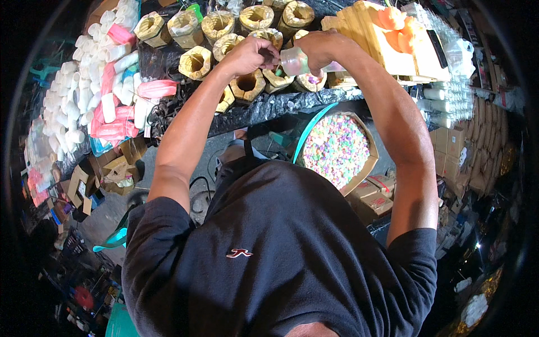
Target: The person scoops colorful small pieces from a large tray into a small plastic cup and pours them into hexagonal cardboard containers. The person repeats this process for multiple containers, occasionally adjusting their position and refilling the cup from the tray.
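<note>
My right hand (318,49) is wrapped round a clear plastic cup or jar (291,62), tipped on its side with its wide end toward the left. Pale coloured stuff shows inside it. Beside that end is my left hand (254,55), its fingers curled together; whether something small sits between them I cannot make out. Both hands are above a group of upright, yellowish, many-sided tubes (247,84) with hollow tops. One tube (310,82) under my right hand has coloured bits at its mouth.
Below the table edge, a carton (368,163) holds many small pastel pieces (336,147). White plastic containers (70,104) and pink packets (118,121) pile up at left. Yellow boards (359,28) with orange pieces (396,31) and clear containers (457,84) lie at right. Brown boxes (370,196) stand below.
</note>
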Motion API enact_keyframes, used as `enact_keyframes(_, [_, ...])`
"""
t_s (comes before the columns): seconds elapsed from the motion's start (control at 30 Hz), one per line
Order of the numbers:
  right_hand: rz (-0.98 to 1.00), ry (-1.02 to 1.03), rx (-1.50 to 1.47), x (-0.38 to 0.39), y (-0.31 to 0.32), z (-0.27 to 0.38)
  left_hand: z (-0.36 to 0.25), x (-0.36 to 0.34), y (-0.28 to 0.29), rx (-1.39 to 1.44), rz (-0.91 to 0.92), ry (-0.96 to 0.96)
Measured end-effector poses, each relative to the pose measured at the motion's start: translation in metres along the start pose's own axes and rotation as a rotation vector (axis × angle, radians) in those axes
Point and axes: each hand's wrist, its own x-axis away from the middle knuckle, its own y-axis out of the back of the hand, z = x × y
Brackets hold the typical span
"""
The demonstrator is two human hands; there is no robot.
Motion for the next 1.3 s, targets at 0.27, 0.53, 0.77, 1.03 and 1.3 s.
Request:
enact_keyframes(0.27, [0.022, 0.042, 0.015, -0.007, -0.003, -0.002, 0.001, -0.001, -0.01, 0.011, -0.076, -0.017])
enact_keyframes(0.53, [-0.032, 0.082, -0.086, -0.003, -0.001, -0.004, 0.008, 0.001, -0.015, 0.142, -0.137, -0.016])
enact_keyframes(0.77, [-0.028, 0.063, -0.077, -0.003, -0.002, -0.005, 0.007, 0.002, -0.017, 0.152, -0.148, 0.015])
enact_keyframes(1.03, [-0.053, 0.04, -0.021, 0.004, 0.001, 0.001, 0.005, 0.001, -0.023, 0.222, -0.218, 0.052])
enact_keyframes(1.3, [0.003, 0.053, -0.067, 0.011, 0.005, 0.0, 0.014, -0.005, -0.018, 0.237, -0.231, 0.036])
